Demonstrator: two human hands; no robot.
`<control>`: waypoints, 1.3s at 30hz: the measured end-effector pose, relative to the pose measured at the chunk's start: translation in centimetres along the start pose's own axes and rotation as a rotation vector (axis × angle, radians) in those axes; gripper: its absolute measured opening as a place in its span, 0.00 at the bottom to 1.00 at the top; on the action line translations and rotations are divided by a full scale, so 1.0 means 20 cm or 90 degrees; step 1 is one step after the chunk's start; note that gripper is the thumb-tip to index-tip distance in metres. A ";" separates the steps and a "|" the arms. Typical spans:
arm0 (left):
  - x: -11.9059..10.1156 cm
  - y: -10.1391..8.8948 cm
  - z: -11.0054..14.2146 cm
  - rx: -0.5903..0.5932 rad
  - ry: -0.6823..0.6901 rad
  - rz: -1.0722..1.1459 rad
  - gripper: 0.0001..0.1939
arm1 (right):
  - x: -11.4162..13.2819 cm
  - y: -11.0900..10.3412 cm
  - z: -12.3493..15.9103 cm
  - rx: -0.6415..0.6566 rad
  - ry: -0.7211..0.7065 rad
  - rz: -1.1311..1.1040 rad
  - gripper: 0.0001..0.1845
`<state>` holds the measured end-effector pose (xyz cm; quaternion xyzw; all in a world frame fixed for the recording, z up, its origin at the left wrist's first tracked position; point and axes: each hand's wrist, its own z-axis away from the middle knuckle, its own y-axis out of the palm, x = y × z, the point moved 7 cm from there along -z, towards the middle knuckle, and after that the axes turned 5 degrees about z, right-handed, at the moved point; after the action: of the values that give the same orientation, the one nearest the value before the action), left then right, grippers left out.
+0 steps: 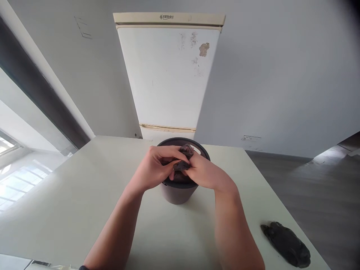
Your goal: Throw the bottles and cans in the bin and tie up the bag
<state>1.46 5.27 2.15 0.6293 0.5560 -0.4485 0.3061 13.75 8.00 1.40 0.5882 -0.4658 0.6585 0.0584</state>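
A round bin (177, 195) with a dark rim and a greyish-mauve wall stands upright on the table. Above its opening, my left hand (159, 165) and my right hand (203, 168) meet. Both are closed on a dark plastic bag (181, 165), thin and bunched up between the fingers. One tuft of the bag sticks up past my fingertips. Most of the bin's inside is hidden by my hands, and I cannot tell how much of the bag hangs into it. A pale handle cut-out shows at the rim behind my right hand.
On the pale table (92, 195), a folded bundle of black plastic (287, 243) lies near the right edge. A white fridge (168, 78) stands behind the table's far edge, against a grey wall. Grey floor (295, 183) shows beyond the right edge.
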 end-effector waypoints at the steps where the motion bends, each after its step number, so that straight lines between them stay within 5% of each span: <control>1: 0.00 0.00 0.00 -0.022 0.006 -0.014 0.08 | 0.00 0.00 0.00 0.007 -0.005 0.013 0.13; 5: -0.03 -0.05 0.02 -0.201 0.044 -0.095 0.06 | 0.01 0.00 0.00 0.009 -0.001 0.028 0.14; 9: -0.05 -0.07 0.04 -0.316 0.086 -0.188 0.06 | 0.03 -0.07 0.05 -0.109 -0.003 0.010 0.03; 16: -0.10 0.01 0.04 -0.209 0.140 -0.348 0.11 | 0.04 -0.12 0.10 -0.150 -0.009 -0.034 0.14; 24: -0.06 0.05 0.04 -0.019 0.013 -0.276 0.19 | 0.10 -0.17 0.12 -0.227 -0.103 -0.020 0.08; 30: -0.03 0.02 0.01 -0.037 -0.010 -0.170 0.22 | 0.13 -0.17 0.12 -0.240 -0.173 0.126 0.10; 34: -0.03 -0.01 0.01 -0.086 -0.023 -0.115 0.25 | 0.15 -0.14 0.12 -0.212 -0.219 0.214 0.03; 39: -0.03 0.00 0.01 -0.053 -0.042 -0.089 0.26 | 0.17 -0.11 0.11 -0.250 -0.271 0.351 0.07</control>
<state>1.47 4.89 2.57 0.5608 0.6063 -0.4658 0.3178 15.61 6.20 5.07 0.5421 -0.7248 0.4115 -0.1072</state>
